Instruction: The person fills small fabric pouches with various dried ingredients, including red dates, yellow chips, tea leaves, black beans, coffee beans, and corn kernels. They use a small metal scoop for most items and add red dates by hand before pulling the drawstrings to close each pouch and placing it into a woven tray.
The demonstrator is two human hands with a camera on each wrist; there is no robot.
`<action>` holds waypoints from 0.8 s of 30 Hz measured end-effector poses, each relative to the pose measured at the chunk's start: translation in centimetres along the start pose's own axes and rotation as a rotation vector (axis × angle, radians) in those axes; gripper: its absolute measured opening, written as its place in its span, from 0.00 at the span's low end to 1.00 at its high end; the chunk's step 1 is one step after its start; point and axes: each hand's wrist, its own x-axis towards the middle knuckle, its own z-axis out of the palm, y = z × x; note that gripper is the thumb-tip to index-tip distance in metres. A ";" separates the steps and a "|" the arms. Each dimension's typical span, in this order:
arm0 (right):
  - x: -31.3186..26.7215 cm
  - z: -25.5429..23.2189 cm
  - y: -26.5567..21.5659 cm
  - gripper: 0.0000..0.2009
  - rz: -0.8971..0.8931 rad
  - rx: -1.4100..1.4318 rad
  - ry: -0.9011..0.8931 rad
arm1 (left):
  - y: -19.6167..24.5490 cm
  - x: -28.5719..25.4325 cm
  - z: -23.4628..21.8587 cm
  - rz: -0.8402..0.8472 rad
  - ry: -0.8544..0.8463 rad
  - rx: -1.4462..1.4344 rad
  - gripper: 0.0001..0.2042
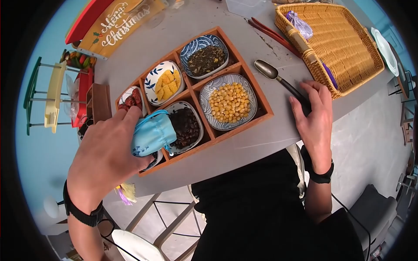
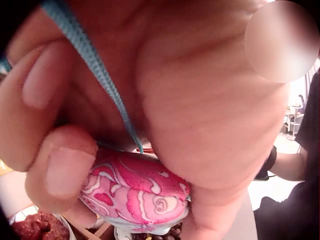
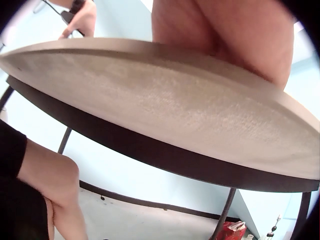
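Observation:
In the head view, my left hand [image 1: 102,152] holds a light blue drawstring pouch [image 1: 152,135] over the near left compartments of a wooden tray [image 1: 244,126]. In the left wrist view, a pink swirl-patterned thing [image 2: 140,192] sits between the fingers and thumb of my left hand [image 2: 170,100], and a blue cord [image 2: 92,55] crosses the palm. My right hand [image 1: 318,126] rests at the table edge, fingers spread around the dark handle of a metal scoop [image 1: 266,69]; whether it grips the handle cannot be told. In the right wrist view, my right hand [image 3: 225,35] lies over the table edge.
Tray bowls hold yellow kernels [image 1: 228,102], dark beans [image 1: 185,126], dried leaves [image 1: 207,60], yellow pieces [image 1: 166,85] and red dried fruit [image 1: 130,100]. A wicker basket [image 1: 339,43] stands at the right, red tongs [image 1: 274,35] beside it. A Christmas sign [image 1: 115,26] is at the back left.

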 end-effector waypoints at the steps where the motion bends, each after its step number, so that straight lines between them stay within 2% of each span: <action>1: 0.0 0.2 0.0 0.16 -0.006 -0.016 0.019 | 0.2 -0.1 -0.1 -0.021 -0.007 0.026 0.30; 2: -0.1 0.4 0.0 0.16 -0.003 -0.014 0.019 | 0.1 -0.2 0.0 -0.021 -0.009 0.029 0.30; 4: -0.1 0.6 0.0 0.15 -0.009 -0.035 0.049 | -0.2 -0.2 0.5 0.092 0.087 0.114 0.25; 11: -0.3 1.2 0.2 0.13 -0.018 -0.045 0.096 | -0.1 -0.1 0.8 0.071 0.067 0.153 0.25; 14: -0.1 1.3 0.2 0.11 -0.028 -0.047 0.113 | -0.5 0.1 1.7 0.010 0.032 0.135 0.29; 16: -0.2 1.4 0.1 0.10 -0.017 -0.047 0.131 | -1.6 0.1 2.7 0.158 0.136 0.106 0.25; 19: -0.2 1.4 0.0 0.09 0.001 -0.033 0.128 | -2.0 0.0 3.7 0.167 0.172 0.044 0.24; 21: -0.2 1.4 0.0 0.09 -0.004 -0.040 0.128 | -1.7 0.0 3.3 0.152 0.149 0.041 0.24; 23: -0.4 1.3 0.0 0.08 -0.008 -0.047 0.126 | -1.7 0.0 3.3 0.028 0.108 -0.019 0.29; 24: -0.5 1.3 0.1 0.08 0.007 -0.044 0.122 | -1.8 -0.2 3.5 0.023 0.111 -0.023 0.29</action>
